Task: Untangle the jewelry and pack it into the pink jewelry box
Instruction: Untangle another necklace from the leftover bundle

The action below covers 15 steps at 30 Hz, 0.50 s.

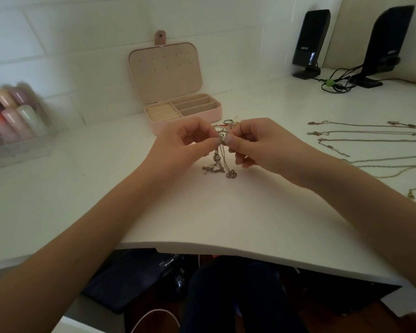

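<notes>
Seen from the head camera, a person seated at a white desk (226, 212) works at a knot of chains, both bare forearms reaching in from the near edge. The left hand (185, 140) and the right hand (257, 143) meet above the middle of the desk, thumb and forefinger of each pressed together on the top of a tangled chain (220, 162), the two pinches nearly touching. Below the fingers the tangle hangs down and its looped lower end lies on the desk surface. Just beyond the hands, partly hidden by the knuckles, sit a few rings (228, 121) and more small pieces too blurred to name. Farther back, against the white tiled wall, the pink jewelry box (185, 111) stands open, its lid leaning upright and dotted with small holes, its tray divided into ring rolls at left and long slots at right; no chains are visible in these compartments. To the right, well apart from the hands, several separated necklaces (370, 133) lie stretched out in rough rows across the desk. At far right stand two black speakers (312, 42) with a bundle of cables beside them. At far left a clear organiser (17, 131) holds pastel-coloured rounded items, smeared by motion blur.
</notes>
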Motion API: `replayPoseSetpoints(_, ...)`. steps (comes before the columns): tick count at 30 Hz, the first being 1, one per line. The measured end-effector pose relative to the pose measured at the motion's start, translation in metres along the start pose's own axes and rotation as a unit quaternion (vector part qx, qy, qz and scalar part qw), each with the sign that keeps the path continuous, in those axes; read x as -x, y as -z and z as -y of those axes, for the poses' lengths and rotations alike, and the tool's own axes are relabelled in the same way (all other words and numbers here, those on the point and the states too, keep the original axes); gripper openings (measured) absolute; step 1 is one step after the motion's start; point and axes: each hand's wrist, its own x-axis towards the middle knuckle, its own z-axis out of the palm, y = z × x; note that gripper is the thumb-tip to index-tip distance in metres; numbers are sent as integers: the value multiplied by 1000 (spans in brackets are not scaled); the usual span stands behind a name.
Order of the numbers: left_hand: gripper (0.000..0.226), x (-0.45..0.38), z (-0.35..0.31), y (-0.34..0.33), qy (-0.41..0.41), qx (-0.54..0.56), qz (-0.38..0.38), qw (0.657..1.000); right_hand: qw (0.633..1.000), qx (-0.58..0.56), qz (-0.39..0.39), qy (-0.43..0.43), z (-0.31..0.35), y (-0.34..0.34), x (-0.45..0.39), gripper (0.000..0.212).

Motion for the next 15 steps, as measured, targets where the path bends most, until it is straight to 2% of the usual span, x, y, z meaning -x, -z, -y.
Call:
replayPoseSetpoints(3, 4, 0, 0, 0, 29, 41, -6, 999, 997, 72, 16, 18, 6, 2, 2, 17)
replayPoseSetpoints(7, 19, -3, 1, -2, 66, 41, -4, 997, 985, 168, 29, 29, 8, 1, 5, 15)
replayPoseSetpoints(9, 19, -4, 2, -2, 91, 61, 10, 994, 995, 95, 16, 9, 7, 2, 3, 15)
replayPoseSetpoints(11, 19, -4, 3, -4, 91, 56, 31, 994, 997, -60, 12, -36, 9, 4, 1, 13)
replayPoseSetpoints(15, 21, -3, 6, -6, 39, -61, 48, 996, 947, -296, 80, -98, 9, 4, 1, 13)
